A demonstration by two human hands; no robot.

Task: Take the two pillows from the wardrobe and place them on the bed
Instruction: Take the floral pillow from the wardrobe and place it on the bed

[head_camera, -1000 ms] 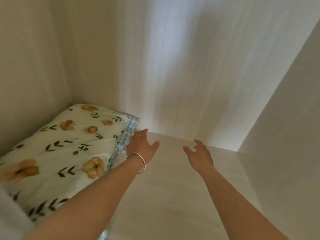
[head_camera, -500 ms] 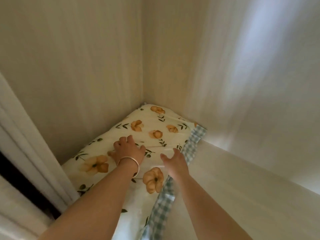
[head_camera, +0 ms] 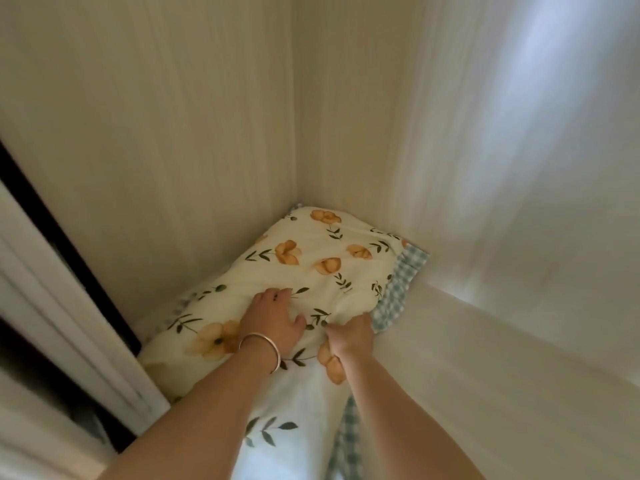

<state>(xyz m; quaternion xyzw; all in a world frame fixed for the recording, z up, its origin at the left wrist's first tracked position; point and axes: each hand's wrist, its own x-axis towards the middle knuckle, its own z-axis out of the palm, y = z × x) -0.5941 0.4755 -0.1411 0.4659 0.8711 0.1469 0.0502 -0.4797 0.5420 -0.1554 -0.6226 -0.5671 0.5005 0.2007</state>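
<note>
A cream pillow with orange flowers and a blue checked border lies in the left back corner of the wardrobe shelf. My left hand, with a silver bangle at the wrist, lies flat on top of the pillow with its fingers pressing into the fabric. My right hand is closed on the pillow's right edge, bunching the cloth just beside the checked border. Only one pillow shows; a second one is not in view.
Pale wood-grain panels close in the shelf on the left and at the back. A white door frame with a dark gap stands at the lower left. Bare shelf stretches to the right of the pillow.
Both hands moved left from the bare shelf onto the pillow. The left hand settled on its top and the right hand closed on its right edge. The camera turned left.
</note>
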